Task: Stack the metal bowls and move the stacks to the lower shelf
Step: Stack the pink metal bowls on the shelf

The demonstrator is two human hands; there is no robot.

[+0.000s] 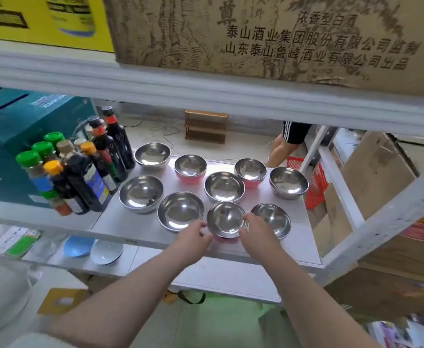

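Several metal bowls stand loose on the white middle shelf [130,227]. The nearest one, a small pink-bottomed bowl [226,219], sits at the shelf's front edge. My left hand [192,236] touches its left side and my right hand [255,228] holds its right rim, so both hands clasp it. Beside it are a wide steel bowl [180,210] on the left and another steel bowl [273,218] on the right, partly behind my right hand. Further back stand more bowls, two of them pink-bottomed [190,168] [250,171]. The lower shelf [231,275] shows below my forearms.
A cluster of sauce bottles and spice jars [80,172] crowds the shelf's left part beside a teal box [10,136]. Two blue dishes [93,248] lie on the lower shelf at left. Cardboard boxes [376,177] stand right of the rack's post. A person's leg [285,144] is behind.
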